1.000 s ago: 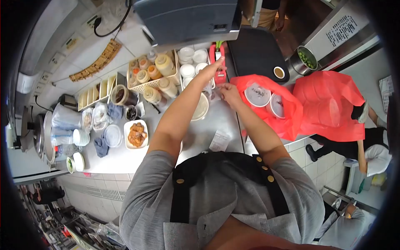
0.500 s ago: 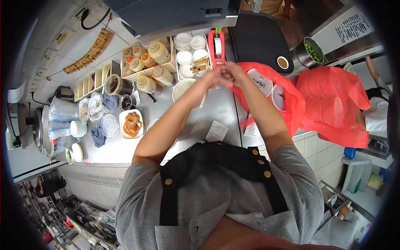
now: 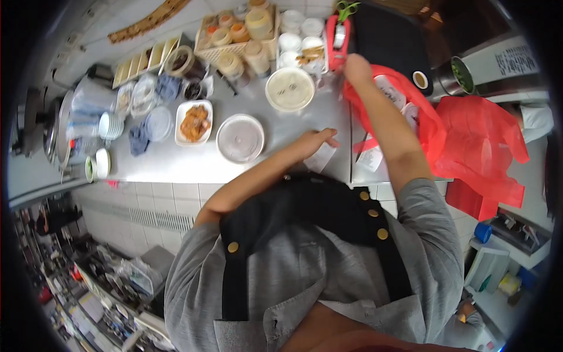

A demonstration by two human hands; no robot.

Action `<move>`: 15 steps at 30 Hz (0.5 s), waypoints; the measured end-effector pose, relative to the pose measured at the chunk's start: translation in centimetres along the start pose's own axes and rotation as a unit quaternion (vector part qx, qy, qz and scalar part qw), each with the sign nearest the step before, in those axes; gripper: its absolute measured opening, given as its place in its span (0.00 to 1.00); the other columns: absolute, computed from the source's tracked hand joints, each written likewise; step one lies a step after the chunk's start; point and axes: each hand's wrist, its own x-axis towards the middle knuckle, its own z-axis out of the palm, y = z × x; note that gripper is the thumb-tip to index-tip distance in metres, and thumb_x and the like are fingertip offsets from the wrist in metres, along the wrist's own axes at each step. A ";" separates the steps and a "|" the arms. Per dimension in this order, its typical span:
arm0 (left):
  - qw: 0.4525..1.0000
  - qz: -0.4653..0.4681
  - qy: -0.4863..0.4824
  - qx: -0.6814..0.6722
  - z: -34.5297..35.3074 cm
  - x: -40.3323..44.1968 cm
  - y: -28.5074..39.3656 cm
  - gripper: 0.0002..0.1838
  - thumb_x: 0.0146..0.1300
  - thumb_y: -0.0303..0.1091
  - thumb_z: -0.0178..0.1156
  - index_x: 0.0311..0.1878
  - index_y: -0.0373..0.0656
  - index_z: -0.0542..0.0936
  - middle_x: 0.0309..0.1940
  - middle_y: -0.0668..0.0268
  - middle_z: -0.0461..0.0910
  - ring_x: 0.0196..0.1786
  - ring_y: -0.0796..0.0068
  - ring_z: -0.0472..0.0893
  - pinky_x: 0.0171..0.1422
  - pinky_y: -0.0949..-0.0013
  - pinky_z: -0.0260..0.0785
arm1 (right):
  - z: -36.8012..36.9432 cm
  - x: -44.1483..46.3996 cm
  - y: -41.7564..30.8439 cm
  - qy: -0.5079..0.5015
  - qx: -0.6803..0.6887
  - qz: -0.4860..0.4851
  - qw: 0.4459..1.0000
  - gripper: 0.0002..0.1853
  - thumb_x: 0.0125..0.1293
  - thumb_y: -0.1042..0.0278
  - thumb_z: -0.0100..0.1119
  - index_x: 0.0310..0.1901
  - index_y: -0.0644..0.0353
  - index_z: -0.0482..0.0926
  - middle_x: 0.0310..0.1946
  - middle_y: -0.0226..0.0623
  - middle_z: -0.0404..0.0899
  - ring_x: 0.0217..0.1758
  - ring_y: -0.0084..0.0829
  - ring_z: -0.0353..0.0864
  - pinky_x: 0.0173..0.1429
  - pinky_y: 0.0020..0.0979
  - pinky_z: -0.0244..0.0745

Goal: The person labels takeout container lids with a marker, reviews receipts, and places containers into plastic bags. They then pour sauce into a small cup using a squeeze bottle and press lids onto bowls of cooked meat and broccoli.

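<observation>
My left hand [image 3: 317, 143] is over the top edge of a printed paper slip [image 3: 321, 159] on the steel counter, with its fingers stretched out and slightly apart. My right hand [image 3: 357, 67] reaches to the front end of a red tape dispenser [image 3: 338, 42], beside the gathered edge of a red plastic bag [image 3: 431, 138]; its fingers are hidden. Inside the open bag are round lidded containers [image 3: 389, 92]. A lidded round tub [image 3: 290, 89] stands left of the dispenser, and another lidded bowl [image 3: 240, 139] is nearer to me.
A white dish of browned food pieces [image 3: 194, 123] sits to the left. Sauce bottles [image 3: 258, 56] fill a basket at the back, beside a box of small white cups [image 3: 290, 42]. A second red bag [image 3: 478, 146] stands at right, near a black tray [image 3: 390, 41] with a sauce cup [image 3: 420, 80].
My hands were together near the dispenser and are now apart. The left has come back toward me to the paper slip; the right stays by the dispenser. The view has shifted.
</observation>
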 end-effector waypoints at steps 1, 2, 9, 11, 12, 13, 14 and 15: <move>1.000 -0.009 0.012 -0.012 -0.6 -0.8 -0.4 0.32 0.71 0.59 0.45 0.52 0.42 0.87 0.48 0.59 0.83 0.52 0.69 0.73 0.60 0.65 0.63 | -0.5 -0.4 -0.2 0.000 -0.049 -0.021 0.999 0.17 0.54 0.56 0.74 0.36 0.63 0.87 0.41 0.52 0.86 0.46 0.50 0.86 0.51 0.47 0.81; 1.000 0.001 0.014 0.020 -1.3 -2.1 -0.1 0.27 0.71 0.54 0.49 0.49 0.40 0.87 0.45 0.60 0.83 0.55 0.67 0.75 0.62 0.63 0.64 | -1.6 -1.1 -1.0 -0.003 -0.059 -0.033 0.998 0.18 0.53 0.57 0.75 0.37 0.65 0.87 0.40 0.53 0.85 0.49 0.51 0.85 0.53 0.47 0.80; 0.964 0.138 0.223 0.033 -10.4 -16.9 -2.1 0.16 0.75 0.45 0.54 0.48 0.41 0.79 0.29 0.61 0.82 0.33 0.75 0.82 0.39 0.68 0.75 | -0.4 -10.1 -6.0 -0.228 0.741 0.190 0.602 0.09 0.68 0.59 0.68 0.37 0.53 0.81 0.17 0.14 0.60 0.14 0.11 0.50 0.16 0.20 0.45; 0.937 0.093 0.332 0.058 -13.5 -20.8 -2.6 0.17 0.76 0.48 0.53 0.50 0.42 0.79 0.24 0.63 0.80 0.28 0.76 0.81 0.35 0.68 0.74 | 2.6 -13.7 -9.3 -0.252 0.782 0.240 0.517 0.07 0.69 0.62 0.67 0.37 0.53 0.79 0.17 0.14 0.56 0.14 0.12 0.50 0.16 0.20 0.44; 0.912 0.058 0.390 0.110 -14.5 -22.2 -2.3 0.18 0.76 0.49 0.53 0.49 0.44 0.80 0.21 0.64 0.79 0.25 0.75 0.80 0.34 0.67 0.74 | 3.8 -15.2 -11.1 -0.262 0.793 0.266 0.482 0.06 0.68 0.63 0.67 0.38 0.52 0.80 0.17 0.14 0.58 0.14 0.12 0.49 0.16 0.20 0.44; 0.884 0.017 0.428 0.187 -14.7 -23.1 -1.5 0.20 0.76 0.51 0.52 0.50 0.44 0.81 0.20 0.64 0.79 0.24 0.72 0.80 0.33 0.68 0.73 | 4.4 -16.3 -13.1 -0.268 0.790 0.265 0.484 0.06 0.68 0.63 0.67 0.38 0.52 0.80 0.17 0.14 0.58 0.14 0.12 0.49 0.16 0.20 0.44; 0.847 -0.025 0.461 0.263 -15.0 -23.9 -1.1 0.21 0.76 0.53 0.50 0.51 0.44 0.82 0.19 0.63 0.79 0.23 0.69 0.81 0.31 0.68 0.72 | 5.0 -17.2 -15.1 -0.245 0.797 0.291 0.469 0.06 0.68 0.64 0.68 0.37 0.52 0.79 0.17 0.14 0.58 0.14 0.13 0.49 0.16 0.20 0.43; 0.778 0.036 0.514 0.359 -16.5 -23.4 -3.9 0.21 0.73 0.56 0.53 0.49 0.49 0.83 0.23 0.59 0.84 0.27 0.60 0.84 0.33 0.62 0.72 | 5.3 -17.8 -16.5 -0.221 0.804 0.315 0.453 0.06 0.68 0.65 0.68 0.36 0.51 0.79 0.16 0.15 0.58 0.14 0.13 0.49 0.16 0.21 0.43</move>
